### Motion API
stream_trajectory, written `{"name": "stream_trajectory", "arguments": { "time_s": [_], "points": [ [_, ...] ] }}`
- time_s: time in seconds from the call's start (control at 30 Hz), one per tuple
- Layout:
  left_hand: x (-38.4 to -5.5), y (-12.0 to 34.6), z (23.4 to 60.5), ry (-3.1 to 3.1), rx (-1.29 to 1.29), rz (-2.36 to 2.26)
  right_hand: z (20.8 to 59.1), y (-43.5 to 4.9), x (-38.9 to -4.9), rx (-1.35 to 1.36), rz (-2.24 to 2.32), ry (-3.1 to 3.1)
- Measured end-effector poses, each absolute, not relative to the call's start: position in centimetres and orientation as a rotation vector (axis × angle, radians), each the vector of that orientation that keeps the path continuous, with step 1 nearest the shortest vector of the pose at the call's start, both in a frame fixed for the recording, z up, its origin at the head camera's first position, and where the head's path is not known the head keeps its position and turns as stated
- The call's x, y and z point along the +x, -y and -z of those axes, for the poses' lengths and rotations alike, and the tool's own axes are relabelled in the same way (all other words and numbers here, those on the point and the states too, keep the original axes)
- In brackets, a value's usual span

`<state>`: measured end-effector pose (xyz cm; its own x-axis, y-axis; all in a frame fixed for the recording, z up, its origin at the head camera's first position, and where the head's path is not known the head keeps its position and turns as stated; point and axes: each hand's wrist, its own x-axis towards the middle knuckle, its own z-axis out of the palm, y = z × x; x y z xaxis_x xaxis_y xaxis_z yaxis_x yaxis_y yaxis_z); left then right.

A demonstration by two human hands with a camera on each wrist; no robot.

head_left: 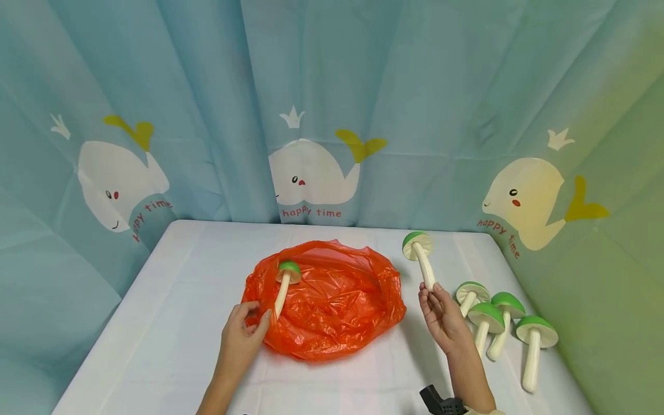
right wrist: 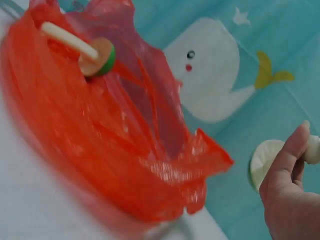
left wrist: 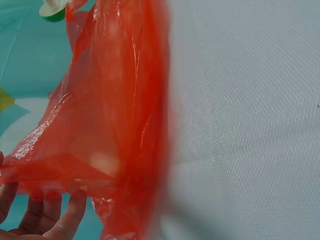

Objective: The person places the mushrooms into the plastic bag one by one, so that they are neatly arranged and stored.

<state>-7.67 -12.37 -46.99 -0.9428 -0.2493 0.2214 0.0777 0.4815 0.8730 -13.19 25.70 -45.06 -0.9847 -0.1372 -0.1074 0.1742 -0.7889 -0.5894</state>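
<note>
An open red plastic bag [head_left: 339, 323] lies on the white table, its mouth spread wide. One toy mushroom [head_left: 289, 272] with a green cap and cream stem is inside, leaning against the bag's left wall. My left hand [head_left: 244, 331] pinches the bag's left edge; in the left wrist view its fingers [left wrist: 70, 220] are at the thin red film [left wrist: 100, 130]. To the right of the bag, my right hand [head_left: 447, 323] holds another green-capped mushroom [head_left: 418, 248] by the lower end of its stem, cap up. The right wrist view shows this cap [right wrist: 262, 162] partly behind the thumb.
Several more green-capped mushrooms [head_left: 534, 340] lie in a group on the table's right side, beside my right forearm. A blue-green curtain [head_left: 436, 115] with whale prints hangs behind the white table [head_left: 171, 323]. A black device [head_left: 441, 400] is strapped at my right wrist.
</note>
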Motion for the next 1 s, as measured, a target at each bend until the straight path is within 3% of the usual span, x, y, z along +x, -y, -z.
{"name": "stream_trajectory", "arguments": {
  "time_s": [0.43,1.0],
  "points": [
    [-7.4,12.7,47.0,2.389,0.127,1.408,43.4,-20.0,-10.9,0.088,2.533,-1.681],
    [-7.2,13.2,47.5,2.366,0.127,1.414,46.3,-13.8,-10.3,0.043,2.386,-1.74]
  ]
}}
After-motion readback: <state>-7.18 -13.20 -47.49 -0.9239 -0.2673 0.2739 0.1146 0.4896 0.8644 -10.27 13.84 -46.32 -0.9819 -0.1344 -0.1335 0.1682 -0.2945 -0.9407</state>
